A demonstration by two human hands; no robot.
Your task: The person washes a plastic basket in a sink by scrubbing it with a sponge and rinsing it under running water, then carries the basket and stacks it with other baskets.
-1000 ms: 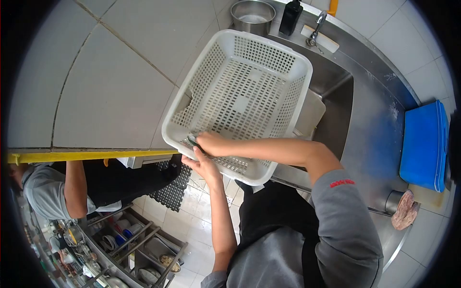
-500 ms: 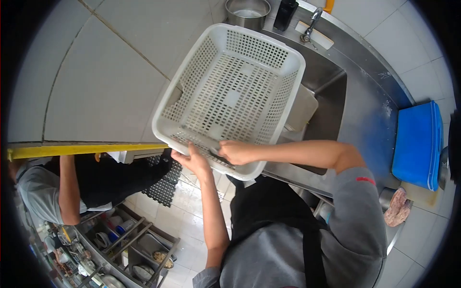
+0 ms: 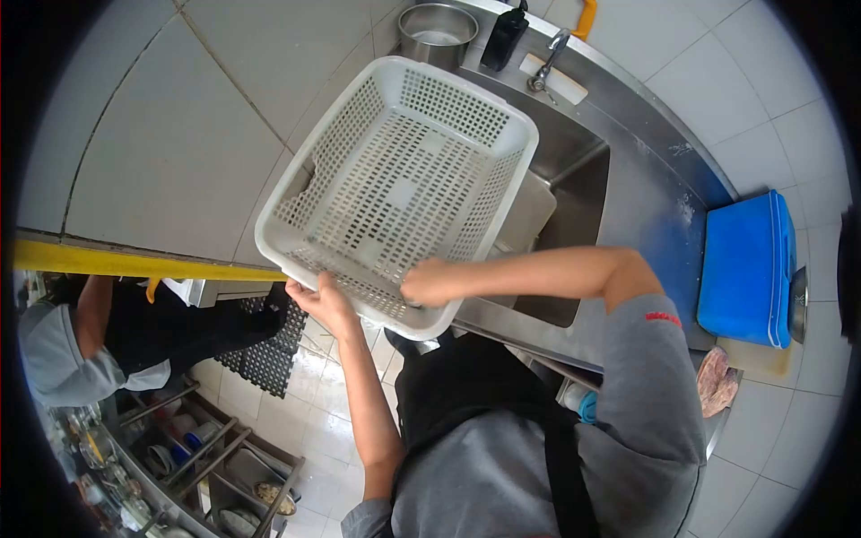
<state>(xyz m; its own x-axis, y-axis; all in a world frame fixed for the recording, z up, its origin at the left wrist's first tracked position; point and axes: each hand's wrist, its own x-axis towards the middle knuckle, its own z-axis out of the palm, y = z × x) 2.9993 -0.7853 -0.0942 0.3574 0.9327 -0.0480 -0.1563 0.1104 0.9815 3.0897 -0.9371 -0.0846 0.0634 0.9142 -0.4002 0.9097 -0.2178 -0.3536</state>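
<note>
A large white perforated plastic basket point(image 3: 401, 193) is held tilted in front of me, partly over the sink. My left hand point(image 3: 328, 307) grips its near rim, thumb on the inside and fingers beneath. Inside the near right corner, my right hand point(image 3: 434, 283) is closed against the near wall. What it holds is mostly covered by the fingers; only a small dull edge shows under them. The basket's left wall has a jagged broken gap.
The steel sink point(image 3: 574, 215) has a tap point(image 3: 549, 63), a black bottle point(image 3: 506, 38) and a metal pot point(image 3: 438, 36) behind it. A blue cooler box point(image 3: 743, 269) stands right. Another person point(image 3: 67, 350) is at left, near a rack point(image 3: 211, 457) with dishes.
The view has shifted, so everything sits further left. My right hand has slid along the basket's near wall, covering the dull item more. My left hand keeps its grip on the rim.
</note>
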